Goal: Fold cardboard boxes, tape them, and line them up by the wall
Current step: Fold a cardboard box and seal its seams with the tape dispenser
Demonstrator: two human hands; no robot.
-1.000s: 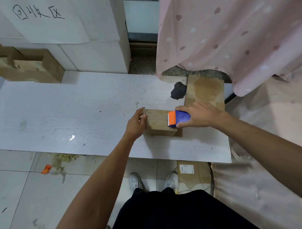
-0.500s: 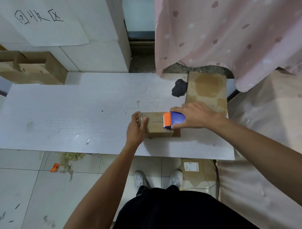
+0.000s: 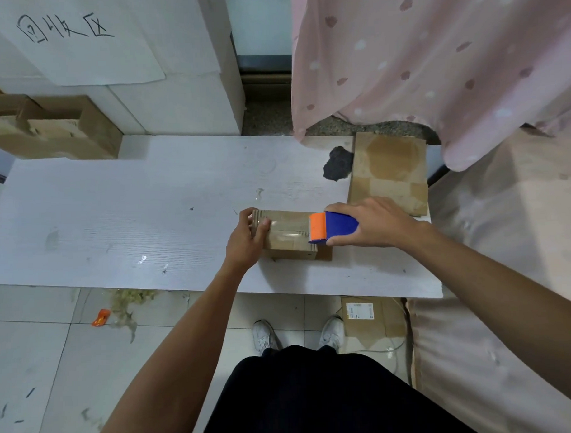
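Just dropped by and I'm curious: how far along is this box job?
Done: the small box is folded up, and a shiny strip of tape already lies along its top. In hand: the left hand grips its left end while the right hand holds the tape dispenser at the right end. Left: finishing the strip, moving the box to the wall, and folding the flat cardboard.

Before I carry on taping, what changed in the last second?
The blue and orange tape dispenser, gripped by the right hand, has slid slightly rightward to the right end of the small brown cardboard box, leaving a shiny tape strip behind it. The left hand still holds the box's left end; the box stays on the white board.
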